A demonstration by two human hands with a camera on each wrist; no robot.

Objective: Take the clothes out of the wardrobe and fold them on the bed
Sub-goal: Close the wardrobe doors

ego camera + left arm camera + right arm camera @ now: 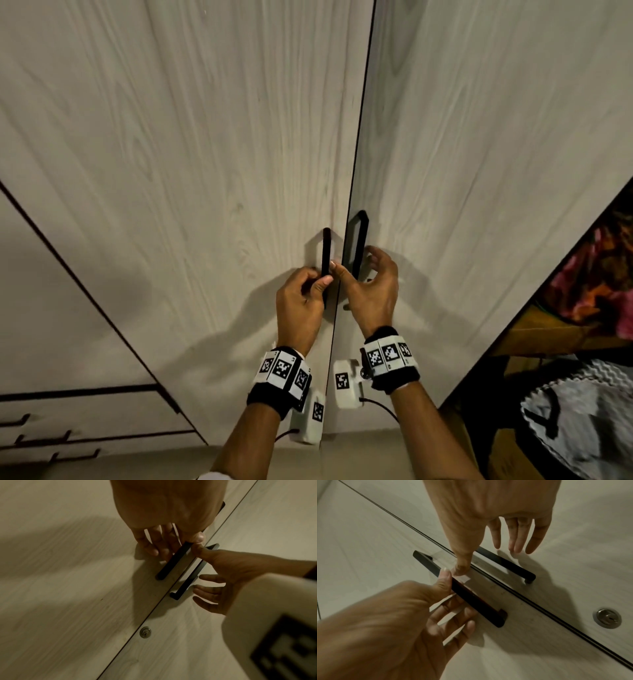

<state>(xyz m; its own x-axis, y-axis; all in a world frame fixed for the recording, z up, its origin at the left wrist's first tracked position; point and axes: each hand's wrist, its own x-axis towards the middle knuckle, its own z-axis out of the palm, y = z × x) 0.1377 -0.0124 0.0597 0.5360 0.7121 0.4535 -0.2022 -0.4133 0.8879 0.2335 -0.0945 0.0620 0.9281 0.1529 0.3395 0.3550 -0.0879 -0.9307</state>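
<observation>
— Pale wood-grain wardrobe doors (pixel 212 144) fill the head view, shut, with a thin dark seam between the two. How do the hands sit?

— At that seam. Left hand (pixel 301 301) has its fingers curled behind the left door's black bar handle (pixel 325 260), thumb pressed on the front, so it grips the bar. Right hand (pixel 371 291) is spread, fingers loose and apart beside the right door's black handle (pixel 358 246); its thumb reaches across the seam and touches the left thumb tip. It holds nothing.

— And the clothes?

— No clothes show at the hands. At the right edge of the head view, past the edge of the right door, patterned red and pink cloth (pixel 603 274) lies on a dim shelf, and a pale zigzag-printed item (pixel 579 418) lies below it; what they are I cannot tell.

— Any writing?

— None readable. Each wrist wears a black band carrying square black-and-white coded markers (pixel 282 368). A round metal keyhole lock (pixel 145 632) sits on the right door just beside the seam, below the handles. Drawer fronts with dark pulls (pixel 44 438) are at the lower left corner.
</observation>
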